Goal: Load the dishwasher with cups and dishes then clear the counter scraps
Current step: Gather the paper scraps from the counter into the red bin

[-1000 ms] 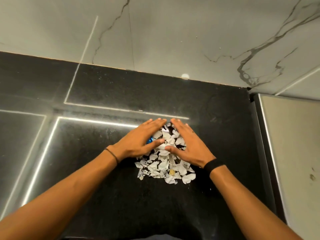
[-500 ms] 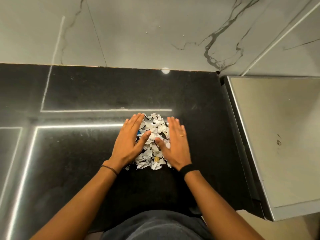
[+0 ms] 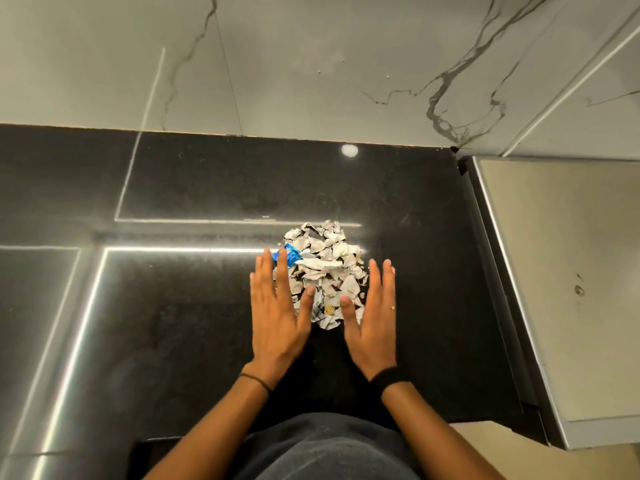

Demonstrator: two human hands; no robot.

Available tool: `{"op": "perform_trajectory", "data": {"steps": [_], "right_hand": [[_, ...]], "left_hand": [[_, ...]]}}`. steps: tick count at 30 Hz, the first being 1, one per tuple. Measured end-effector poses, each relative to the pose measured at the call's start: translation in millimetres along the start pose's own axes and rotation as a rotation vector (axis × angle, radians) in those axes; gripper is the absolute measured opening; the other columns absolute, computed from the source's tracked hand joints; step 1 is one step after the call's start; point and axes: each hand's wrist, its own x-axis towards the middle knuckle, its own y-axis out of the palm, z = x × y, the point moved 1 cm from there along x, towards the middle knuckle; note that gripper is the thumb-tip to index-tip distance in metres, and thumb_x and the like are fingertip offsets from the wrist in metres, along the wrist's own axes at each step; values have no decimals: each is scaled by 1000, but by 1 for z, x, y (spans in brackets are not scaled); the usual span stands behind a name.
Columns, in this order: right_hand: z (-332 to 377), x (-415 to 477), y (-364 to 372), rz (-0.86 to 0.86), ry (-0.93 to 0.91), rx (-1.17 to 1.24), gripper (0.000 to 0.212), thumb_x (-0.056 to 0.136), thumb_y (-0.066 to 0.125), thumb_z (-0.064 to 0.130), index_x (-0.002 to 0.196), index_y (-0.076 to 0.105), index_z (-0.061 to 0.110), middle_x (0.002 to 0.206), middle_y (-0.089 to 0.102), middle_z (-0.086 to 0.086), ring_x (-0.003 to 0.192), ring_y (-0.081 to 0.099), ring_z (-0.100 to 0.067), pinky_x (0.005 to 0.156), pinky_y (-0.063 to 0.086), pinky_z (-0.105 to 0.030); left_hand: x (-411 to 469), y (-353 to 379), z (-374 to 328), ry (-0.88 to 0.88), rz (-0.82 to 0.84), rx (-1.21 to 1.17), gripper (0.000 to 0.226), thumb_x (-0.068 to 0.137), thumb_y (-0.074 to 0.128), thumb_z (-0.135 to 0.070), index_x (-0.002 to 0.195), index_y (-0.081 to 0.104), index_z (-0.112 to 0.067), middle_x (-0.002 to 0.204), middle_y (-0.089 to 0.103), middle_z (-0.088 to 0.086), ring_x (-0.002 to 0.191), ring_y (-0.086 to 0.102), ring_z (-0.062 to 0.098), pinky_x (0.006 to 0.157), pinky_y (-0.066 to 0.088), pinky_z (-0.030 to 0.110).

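Observation:
A heap of torn white paper scraps [image 3: 325,268], with one blue piece [image 3: 290,255] at its left edge, lies on the black counter [image 3: 173,323]. My left hand [image 3: 277,320] is flat with straight fingers along the heap's left side, its thumb touching the scraps. On the right side my right hand [image 3: 374,323] lies flat the same way, thumb against the heap's near edge. Neither hand holds anything. The near-left part of the heap is hidden under my left fingers.
A marble wall [image 3: 311,64] rises behind the counter. To the right stands a grey metal appliance top [image 3: 561,289] beside the counter edge. Bright light strips reflect on the counter at the left. My dark shirt fills the bottom centre.
Both hands slid back toward me and apart, from covering the heap to flanking its near half. The scraps have drawn into a tighter heap. The view shifted left.

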Motion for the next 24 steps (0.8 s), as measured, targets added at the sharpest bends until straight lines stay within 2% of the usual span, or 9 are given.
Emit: {"op": "perform_trajectory", "data": {"steps": [4, 6, 8, 10, 12, 15, 18, 21, 24], "right_hand": [[23, 26, 18, 37, -66, -21, 82, 95, 23, 72, 159, 11, 22, 167, -3, -3, 153, -10, -16, 123, 14, -53], [23, 41, 13, 64, -105, -22, 85, 91, 31, 76, 158, 15, 25, 167, 0, -2, 153, -10, -15, 123, 11, -53], [20, 58, -5, 178, -158, 8, 95, 82, 51, 79, 157, 17, 33, 167, 0, 4, 153, -12, -12, 124, 10, -51], [17, 76, -27, 414, -242, -68, 114, 67, 66, 82, 157, 8, 41, 166, -8, 10, 152, -16, -12, 124, 10, -50], [17, 95, -43, 612, -354, -294, 131, 57, 69, 86, 156, -5, 42, 165, -18, 8, 151, -20, -19, 123, 10, -53], [23, 113, -43, 758, -444, -531, 145, 49, 71, 87, 155, -16, 38, 164, -22, 0, 151, -19, -28, 122, 5, -51], [30, 116, -34, 799, -435, -634, 148, 49, 70, 88, 156, -17, 32, 164, -22, -4, 152, -15, -32, 124, 5, -51], [34, 110, -32, 785, -461, -721, 143, 55, 67, 88, 157, -13, 26, 165, -19, -8, 153, -9, -32, 123, 11, -50], [36, 102, -31, 720, -500, -755, 125, 69, 62, 81, 159, 0, 20, 166, -6, -11, 153, 6, -32, 120, 22, -47]], "left_hand": [[9, 8, -1, -33, -12, 50, 73, 102, 33, -55, 160, 5, -22, 168, 3, 6, 155, -7, 21, 126, 5, 49], [23, 1, 4, 77, 20, 16, 74, 100, 38, -57, 160, 10, -24, 168, 8, 2, 155, -4, 22, 125, 7, 52], [44, -14, 14, 228, 153, -9, 83, 94, 45, -66, 160, 10, -30, 167, 10, -1, 155, -1, 23, 122, 13, 57], [66, -33, 19, 317, 358, 69, 101, 81, 52, -80, 158, 2, -40, 168, 1, -1, 155, -4, 24, 122, 13, 59], [86, -45, 17, 383, 530, 295, 119, 66, 55, -91, 155, -11, -47, 168, -12, 0, 154, -14, 26, 124, 3, 55], [98, -43, 9, 442, 679, 556, 137, 54, 56, -96, 150, -27, -44, 164, -23, 2, 150, -23, 29, 123, -6, 51], [99, -36, 7, 410, 705, 665, 144, 54, 61, -93, 151, -29, -37, 164, -23, 6, 151, -18, 34, 124, -1, 55], [93, -36, 2, 391, 692, 717, 137, 61, 63, -87, 155, -20, -33, 166, -19, 8, 153, -11, 34, 123, 5, 51], [86, -40, -6, 384, 656, 708, 128, 65, 68, -80, 159, -7, -33, 168, -6, 8, 154, 1, 31, 119, 24, 49]]}}
